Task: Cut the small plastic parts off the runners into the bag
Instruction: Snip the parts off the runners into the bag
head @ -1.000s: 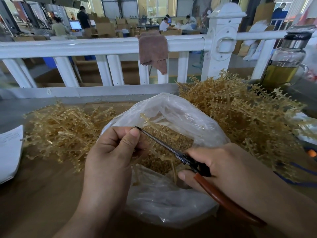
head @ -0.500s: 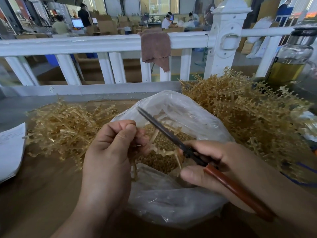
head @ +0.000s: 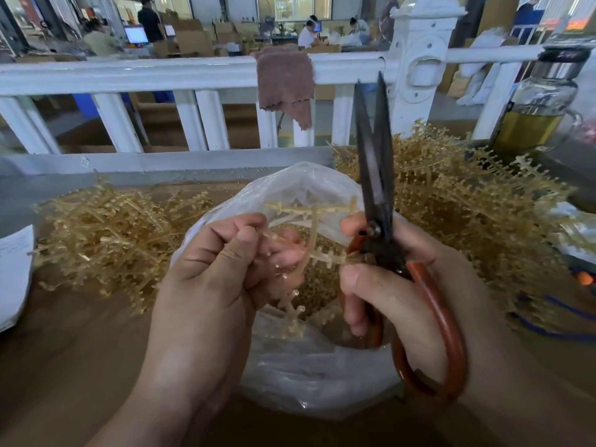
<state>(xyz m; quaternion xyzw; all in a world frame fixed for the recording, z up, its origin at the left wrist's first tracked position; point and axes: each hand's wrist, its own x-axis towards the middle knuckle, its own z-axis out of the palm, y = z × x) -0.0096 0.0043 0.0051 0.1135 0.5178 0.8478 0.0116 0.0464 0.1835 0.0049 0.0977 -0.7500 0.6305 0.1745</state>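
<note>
Above the bag (head: 306,375), whose bottom already holds cut parts (head: 317,287), your left hand (head: 219,279) pinches a runner (head: 313,221) and your right hand (head: 406,285) grips the scissors (head: 375,188) upright, while heaped runners (head: 467,204) right of the bag suggest much remains.

Paper (head: 14,275), 9 o'clock, cut by left edge; bottle cap (head: 566,56), 2 o'clock, blurred; inner handle of scissors (head: 374,175) partly behind right hand (head: 419,285).

The left hand (head: 219,275) pinches a pale yellow branched plastic runner (head: 313,225) over the open clear plastic bag (head: 306,366) of small yellowish parts (head: 317,285). The right hand (head: 419,304) grips black-bladed, red-handled scissors (head: 375,201), blades upright and slightly parted. Runner heaps (head: 113,233) flank the bag on the brown table (head: 64,350).
</note>
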